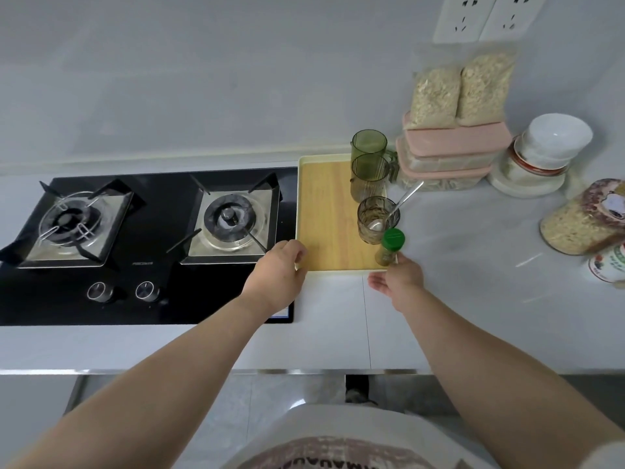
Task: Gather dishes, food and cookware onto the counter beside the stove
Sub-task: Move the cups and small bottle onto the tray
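Fingers (299,254) of left hand (275,272) grip tray (324,204) corner — right hand (400,279) beside spice jar (389,248), hold unclear.

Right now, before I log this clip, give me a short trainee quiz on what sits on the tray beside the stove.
1. True or false: the spoon stands in the clear glass on the tray.
2. What colour is the lid of the spice jar? A red, B green, C white.
3. Fill in: the left hand grips the tray at the near corner on the side of the ____.

Key: 1 true. 2 B. 3 stove.
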The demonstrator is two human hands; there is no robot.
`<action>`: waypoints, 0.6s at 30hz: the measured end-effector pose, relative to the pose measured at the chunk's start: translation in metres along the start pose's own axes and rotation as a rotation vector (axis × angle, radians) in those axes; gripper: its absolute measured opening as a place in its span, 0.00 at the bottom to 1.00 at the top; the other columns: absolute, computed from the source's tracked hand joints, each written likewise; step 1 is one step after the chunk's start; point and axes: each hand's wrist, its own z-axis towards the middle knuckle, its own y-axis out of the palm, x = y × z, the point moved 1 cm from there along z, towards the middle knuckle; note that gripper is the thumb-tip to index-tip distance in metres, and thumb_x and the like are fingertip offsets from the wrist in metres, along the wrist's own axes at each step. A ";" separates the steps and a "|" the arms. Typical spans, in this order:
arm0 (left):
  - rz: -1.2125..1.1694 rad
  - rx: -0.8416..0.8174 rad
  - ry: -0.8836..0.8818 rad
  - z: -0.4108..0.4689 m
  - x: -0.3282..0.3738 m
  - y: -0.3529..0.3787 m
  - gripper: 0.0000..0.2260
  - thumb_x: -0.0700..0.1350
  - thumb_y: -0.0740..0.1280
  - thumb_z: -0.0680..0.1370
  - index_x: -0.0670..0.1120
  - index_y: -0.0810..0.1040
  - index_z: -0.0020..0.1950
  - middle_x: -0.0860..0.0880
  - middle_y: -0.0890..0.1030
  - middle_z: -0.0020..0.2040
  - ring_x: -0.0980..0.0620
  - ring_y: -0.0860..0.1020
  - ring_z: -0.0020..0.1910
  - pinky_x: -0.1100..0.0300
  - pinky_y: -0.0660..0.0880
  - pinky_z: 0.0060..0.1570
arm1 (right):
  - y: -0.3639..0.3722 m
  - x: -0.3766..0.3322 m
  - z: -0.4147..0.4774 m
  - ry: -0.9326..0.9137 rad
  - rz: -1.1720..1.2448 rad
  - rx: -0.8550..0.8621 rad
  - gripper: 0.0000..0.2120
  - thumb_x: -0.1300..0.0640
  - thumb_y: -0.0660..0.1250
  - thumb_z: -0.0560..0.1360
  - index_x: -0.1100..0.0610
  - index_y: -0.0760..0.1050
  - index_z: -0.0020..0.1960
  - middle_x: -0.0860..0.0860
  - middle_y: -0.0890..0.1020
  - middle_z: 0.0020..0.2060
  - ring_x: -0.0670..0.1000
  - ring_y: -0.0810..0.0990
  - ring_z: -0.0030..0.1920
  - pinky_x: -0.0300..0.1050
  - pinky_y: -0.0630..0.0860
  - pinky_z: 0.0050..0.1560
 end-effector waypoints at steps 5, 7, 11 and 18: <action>-0.052 0.031 -0.031 -0.009 -0.002 -0.006 0.10 0.41 0.67 0.78 0.46 0.75 0.60 0.50 0.76 0.52 0.51 0.76 0.44 0.56 0.76 0.50 | 0.002 0.007 -0.019 -0.010 0.134 0.066 0.29 0.69 0.54 0.81 0.52 0.58 0.80 0.64 0.82 0.49 0.53 0.76 0.31 0.43 0.79 0.30; -0.106 0.075 -0.049 -0.013 -0.002 -0.012 0.10 0.41 0.68 0.78 0.46 0.76 0.59 0.51 0.77 0.51 0.53 0.77 0.43 0.62 0.74 0.47 | 0.007 0.013 -0.037 -0.023 0.156 0.120 0.25 0.66 0.55 0.81 0.55 0.61 0.78 0.60 0.81 0.40 0.51 0.74 0.29 0.44 0.78 0.34; -0.349 0.169 -0.211 -0.030 -0.006 -0.033 0.08 0.42 0.70 0.77 0.48 0.77 0.54 0.52 0.81 0.47 0.53 0.82 0.41 0.66 0.77 0.44 | 0.037 0.010 -0.092 -0.142 0.123 0.025 0.12 0.61 0.58 0.80 0.59 0.73 0.62 0.55 0.80 0.35 0.50 0.75 0.31 0.44 0.77 0.36; -1.009 0.393 -0.582 -0.085 -0.023 -0.088 0.03 0.38 0.68 0.80 0.42 0.78 0.52 0.44 0.81 0.43 0.48 0.84 0.36 0.54 0.83 0.44 | 0.120 -0.026 -0.194 -0.450 -0.131 -0.339 0.07 0.55 0.58 0.83 0.54 0.75 0.52 0.50 0.81 0.38 0.47 0.78 0.36 0.42 0.77 0.39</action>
